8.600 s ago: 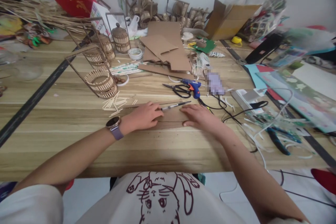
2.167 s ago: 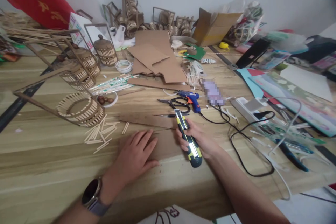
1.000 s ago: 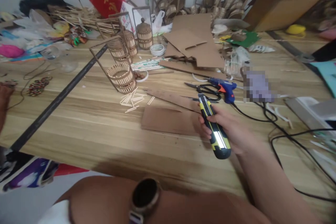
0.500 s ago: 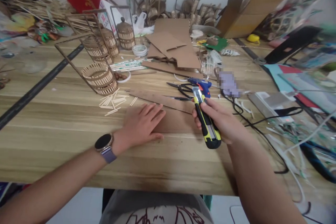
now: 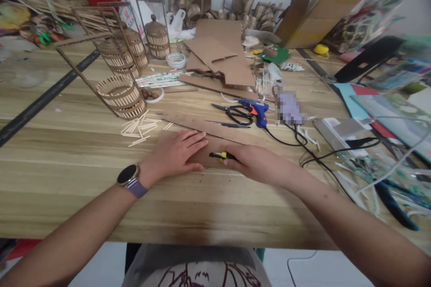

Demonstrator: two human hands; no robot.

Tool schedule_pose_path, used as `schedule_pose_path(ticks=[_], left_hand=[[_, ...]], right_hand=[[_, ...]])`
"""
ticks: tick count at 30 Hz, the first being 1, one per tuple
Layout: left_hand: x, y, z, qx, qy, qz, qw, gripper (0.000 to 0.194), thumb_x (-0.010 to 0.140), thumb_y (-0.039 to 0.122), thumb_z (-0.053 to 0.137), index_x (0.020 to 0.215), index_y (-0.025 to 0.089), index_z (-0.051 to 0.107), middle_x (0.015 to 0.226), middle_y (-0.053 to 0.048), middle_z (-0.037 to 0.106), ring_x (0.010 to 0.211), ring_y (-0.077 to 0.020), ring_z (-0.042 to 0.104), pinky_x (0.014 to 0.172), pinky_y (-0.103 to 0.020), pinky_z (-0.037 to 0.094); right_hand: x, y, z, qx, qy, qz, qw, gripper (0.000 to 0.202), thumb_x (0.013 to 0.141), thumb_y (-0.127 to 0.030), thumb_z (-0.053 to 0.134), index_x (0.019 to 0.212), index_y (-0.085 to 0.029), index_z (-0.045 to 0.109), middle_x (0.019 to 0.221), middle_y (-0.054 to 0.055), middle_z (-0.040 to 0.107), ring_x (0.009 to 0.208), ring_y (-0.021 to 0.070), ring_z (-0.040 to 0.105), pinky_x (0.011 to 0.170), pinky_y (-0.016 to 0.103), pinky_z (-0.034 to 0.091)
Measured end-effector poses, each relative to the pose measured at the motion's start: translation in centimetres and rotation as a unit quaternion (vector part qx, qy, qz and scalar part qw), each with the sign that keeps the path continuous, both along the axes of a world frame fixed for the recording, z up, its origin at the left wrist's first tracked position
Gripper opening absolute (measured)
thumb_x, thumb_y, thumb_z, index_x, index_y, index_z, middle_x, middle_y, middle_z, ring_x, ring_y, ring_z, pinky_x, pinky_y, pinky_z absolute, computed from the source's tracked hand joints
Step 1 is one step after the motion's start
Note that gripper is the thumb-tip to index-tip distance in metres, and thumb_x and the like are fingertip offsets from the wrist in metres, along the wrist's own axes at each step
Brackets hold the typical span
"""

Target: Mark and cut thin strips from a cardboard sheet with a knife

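My left hand (image 5: 178, 152) lies flat with its fingers spread on a piece of brown cardboard (image 5: 212, 144) near the table's front. My right hand (image 5: 252, 160) is closed around a yellow and black utility knife (image 5: 225, 155), its tip pointing left over the cardboard. Most of the knife's handle is hidden in the palm, and I cannot tell whether the blade touches the cardboard. A narrow cardboard strip (image 5: 188, 124) lies along the far side of the piece. Just beyond it are a black pen (image 5: 230, 124) and black-handled scissors (image 5: 240, 114).
A blue glue gun (image 5: 257, 110) with a black cord lies beyond my right hand. Short wooden sticks (image 5: 138, 130) and a slatted wooden bucket (image 5: 119, 96) are at left. Cardboard sheets (image 5: 218, 49) lie farther back. A white power strip (image 5: 340, 136) sits at right.
My right hand has lowered and turned the knife from upright to pointing left, bringing it over the cardboard. My left hand stays on the cardboard. The view has shifted slightly.
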State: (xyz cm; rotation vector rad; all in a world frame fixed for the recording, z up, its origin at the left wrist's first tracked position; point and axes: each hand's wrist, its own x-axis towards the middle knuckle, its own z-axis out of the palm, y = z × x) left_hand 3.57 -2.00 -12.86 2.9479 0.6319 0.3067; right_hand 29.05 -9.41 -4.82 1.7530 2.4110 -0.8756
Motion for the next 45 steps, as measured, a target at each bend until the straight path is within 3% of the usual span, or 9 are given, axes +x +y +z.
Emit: schedule_pose_path(ticks=[7, 11, 18, 33, 36, 39, 45], left_hand=[[0.3, -0.5, 0.6, -0.007, 0.015, 0.008, 1.000, 0.071, 0.100, 0.063, 0.051, 0.150, 0.012, 0.048, 0.160, -0.015, 0.044, 0.146, -0.0330, 0.038, 0.120, -0.051, 0.032], [0.4, -0.7, 0.8, -0.012, 0.014, 0.013, 1.000, 0.068, 0.098, 0.058, 0.058, 0.149, 0.013, 0.049, 0.159, -0.014, 0.044, 0.146, -0.0328, 0.038, 0.121, -0.050, 0.031], [0.5, -0.8, 0.5, -0.008, 0.003, 0.011, 1.000, 0.066, 0.095, 0.052, 0.062, 0.147, 0.012, 0.050, 0.159, -0.015, 0.045, 0.145, -0.0348, 0.038, 0.121, -0.052, 0.032], [0.5, -0.8, 0.3, -0.005, -0.006, 0.010, 1.000, 0.067, 0.095, 0.051, 0.064, 0.148, 0.012, 0.049, 0.158, -0.016, 0.045, 0.145, -0.0351, 0.038, 0.121, -0.051, 0.031], [0.4, -0.5, 0.1, -0.023, -0.011, 0.000, 1.000, 0.075, 0.095, 0.063, 0.059, 0.149, 0.012, 0.048, 0.158, -0.018, 0.044, 0.146, -0.0362, 0.037, 0.122, -0.053, 0.029], [0.1, -0.1, 0.0, -0.073, -0.047, -0.008, 0.996, 0.084, 0.096, 0.077, 0.042, 0.147, 0.011, 0.051, 0.158, -0.020, 0.045, 0.146, -0.0363, 0.037, 0.123, -0.055, 0.028], [-0.6, 0.6, 0.2, -0.156, -0.191, 0.027, 0.969, 0.081, 0.100, 0.076, 0.018, 0.137, 0.016, 0.058, 0.153, -0.019, 0.049, 0.146, -0.0296, 0.041, 0.123, -0.052, 0.031]], right_hand=[[-1.5, 0.7, -0.6, 0.010, -0.041, 0.040, 0.998, 0.037, 0.100, -0.040, 0.051, 0.132, -0.027, 0.065, 0.116, 0.009, 0.076, 0.104, 0.0278, 0.071, 0.081, 0.033, 0.050], [-1.7, 0.8, -1.1, 0.017, -0.057, 0.043, 0.997, 0.035, 0.100, -0.043, 0.051, 0.127, -0.026, 0.068, 0.109, 0.009, 0.078, 0.097, 0.0282, 0.072, 0.078, 0.034, 0.050], [-1.9, 0.9, -1.5, 0.026, -0.021, 0.044, 0.998, 0.034, 0.099, -0.041, 0.054, 0.128, -0.030, 0.066, 0.103, 0.006, 0.078, 0.095, 0.0271, 0.072, 0.077, 0.033, 0.050], [-2.9, 0.7, -0.7, 0.027, -0.136, 0.092, 0.986, 0.037, 0.103, -0.035, 0.047, 0.133, -0.020, 0.061, 0.111, 0.014, 0.077, 0.101, 0.0332, 0.073, 0.074, 0.037, 0.050], [-3.3, 0.6, -0.3, 0.027, -0.162, 0.096, 0.982, 0.036, 0.104, -0.036, 0.046, 0.134, -0.021, 0.059, 0.111, 0.011, 0.077, 0.101, 0.0311, 0.073, 0.072, 0.035, 0.049], [-3.8, 0.5, 0.2, 0.027, -0.191, 0.098, 0.976, 0.034, 0.105, -0.034, 0.046, 0.133, -0.021, 0.059, 0.107, 0.010, 0.078, 0.098, 0.0296, 0.074, 0.069, 0.034, 0.047], [-4.8, 0.5, 1.1, 0.040, -0.220, 0.106, 0.969, 0.024, 0.104, -0.030, 0.049, 0.118, -0.019, 0.065, 0.101, 0.008, 0.079, 0.091, 0.0251, 0.075, 0.063, 0.029, 0.043]])
